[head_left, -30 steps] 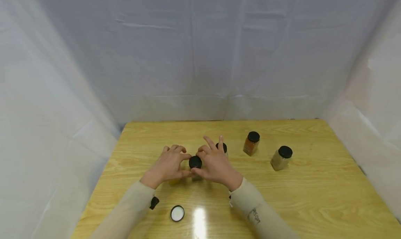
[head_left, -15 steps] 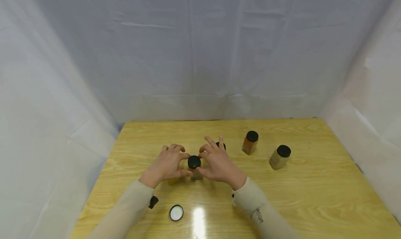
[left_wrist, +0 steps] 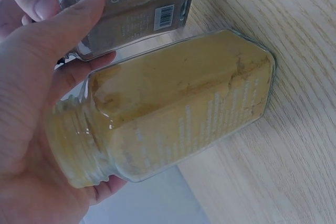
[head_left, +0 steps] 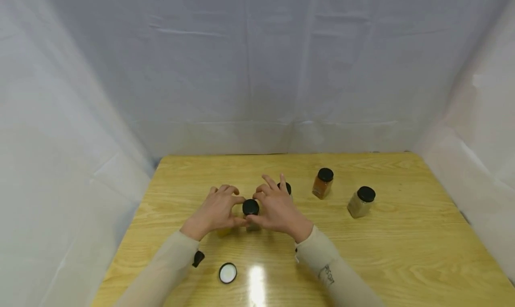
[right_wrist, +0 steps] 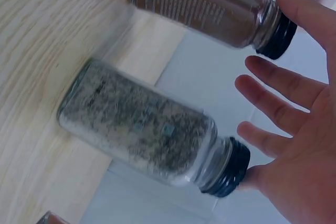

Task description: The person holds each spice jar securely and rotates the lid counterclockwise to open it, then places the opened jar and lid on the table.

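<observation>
Between my hands, a glass spice jar of brown powder point(left_wrist: 142, 17) stands upright on the table. My left hand point(head_left: 215, 213) grips its upper part, thumb in front. My right hand point(head_left: 277, 211) pinches its black lid point(head_left: 251, 206) between thumb and index finger, other fingers spread. Close beside it, below my left palm, stands a lidless jar of yellow powder point(left_wrist: 184, 108); the head view shows just a sliver. A jar of grey-green flakes point(right_wrist: 142, 124) with a black lid is near my right little finger, mostly hidden by that hand in the head view.
A loose black lid point(head_left: 227, 273) lies near the front, white inside facing up. To the right stand two black-lidded jars, one of orange-red spice point(head_left: 323, 184) and one of beige spice point(head_left: 361, 203). White sheeting point(head_left: 265, 74) surrounds the wooden table point(head_left: 410, 244).
The right thumb and index finger, which were on the lid, came slightly off it half a second ago and are on it again now. The left hand stays in place.
</observation>
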Demonstrator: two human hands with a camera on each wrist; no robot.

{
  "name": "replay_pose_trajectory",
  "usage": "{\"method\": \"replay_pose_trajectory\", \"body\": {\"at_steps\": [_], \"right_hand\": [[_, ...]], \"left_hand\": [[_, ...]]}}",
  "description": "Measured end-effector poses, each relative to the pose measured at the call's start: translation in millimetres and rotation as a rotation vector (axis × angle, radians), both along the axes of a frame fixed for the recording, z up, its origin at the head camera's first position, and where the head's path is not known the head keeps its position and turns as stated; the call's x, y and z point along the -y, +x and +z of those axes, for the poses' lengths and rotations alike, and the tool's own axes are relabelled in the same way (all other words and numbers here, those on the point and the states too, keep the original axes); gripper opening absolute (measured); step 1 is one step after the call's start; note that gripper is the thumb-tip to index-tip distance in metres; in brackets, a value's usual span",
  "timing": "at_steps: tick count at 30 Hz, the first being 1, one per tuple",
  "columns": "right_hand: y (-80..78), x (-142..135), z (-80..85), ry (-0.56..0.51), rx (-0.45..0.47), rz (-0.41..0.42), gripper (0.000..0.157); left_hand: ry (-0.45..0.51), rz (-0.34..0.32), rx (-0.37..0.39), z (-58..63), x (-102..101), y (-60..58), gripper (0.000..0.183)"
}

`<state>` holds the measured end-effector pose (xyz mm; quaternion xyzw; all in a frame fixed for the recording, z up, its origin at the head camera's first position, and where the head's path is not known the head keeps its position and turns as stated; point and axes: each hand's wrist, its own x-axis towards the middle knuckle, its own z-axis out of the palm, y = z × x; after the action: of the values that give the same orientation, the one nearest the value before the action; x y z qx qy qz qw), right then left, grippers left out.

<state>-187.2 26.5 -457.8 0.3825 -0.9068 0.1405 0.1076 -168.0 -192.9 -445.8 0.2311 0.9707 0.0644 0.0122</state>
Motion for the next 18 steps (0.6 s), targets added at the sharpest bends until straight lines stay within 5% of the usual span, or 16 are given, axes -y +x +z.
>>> {"method": "replay_pose_trajectory", "body": {"at_steps": [8, 18], "right_hand": [[-1.2, -7.4, 4.0, -0.046, 0.049, 0.041, 0.037], [-2.8, 1.6, 1.7, -0.025, 0.055, 0.038, 0.051]], "left_hand": [[0.018, 0.008, 0.012, 0.0, 2.5, -0.6, 0.062], [0.041, 0.012, 0.050, 1.2, 1.6, -4.4, 0.062]]}}
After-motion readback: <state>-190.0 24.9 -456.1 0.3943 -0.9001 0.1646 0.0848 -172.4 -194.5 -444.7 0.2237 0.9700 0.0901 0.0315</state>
